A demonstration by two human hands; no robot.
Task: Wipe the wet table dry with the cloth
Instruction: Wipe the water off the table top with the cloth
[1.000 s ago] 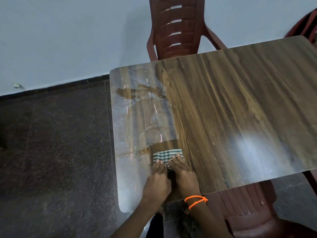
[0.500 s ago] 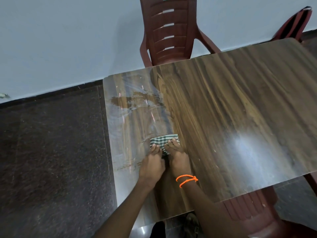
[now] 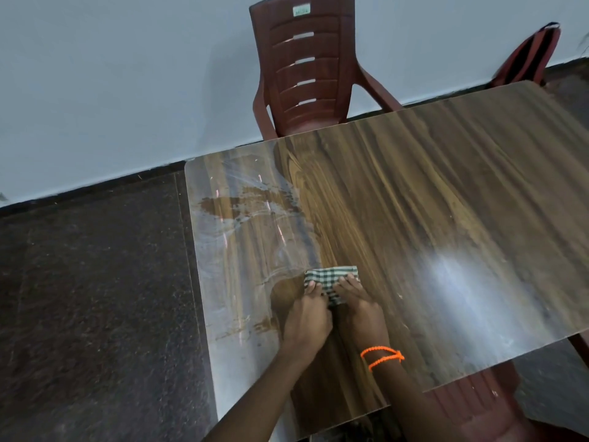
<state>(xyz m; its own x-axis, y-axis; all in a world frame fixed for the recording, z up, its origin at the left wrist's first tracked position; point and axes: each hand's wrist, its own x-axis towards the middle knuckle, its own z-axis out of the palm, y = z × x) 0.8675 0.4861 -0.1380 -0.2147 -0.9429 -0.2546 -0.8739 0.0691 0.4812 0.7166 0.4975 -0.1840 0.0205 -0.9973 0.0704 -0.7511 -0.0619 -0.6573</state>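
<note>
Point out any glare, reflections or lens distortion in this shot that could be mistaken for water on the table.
Head view: a bright white glare patch sits on the table right of the cloth; that is light, not water. The left strip mirrors the pale wall, with wet streaks showing inside it. The wide lens bows the table's edges. Both hands are sharp.

Both hands side by side, left hand (image 3: 306, 317) and right hand (image 3: 361, 309) palms down, fingers extended forward, forearms reached out.
</note>
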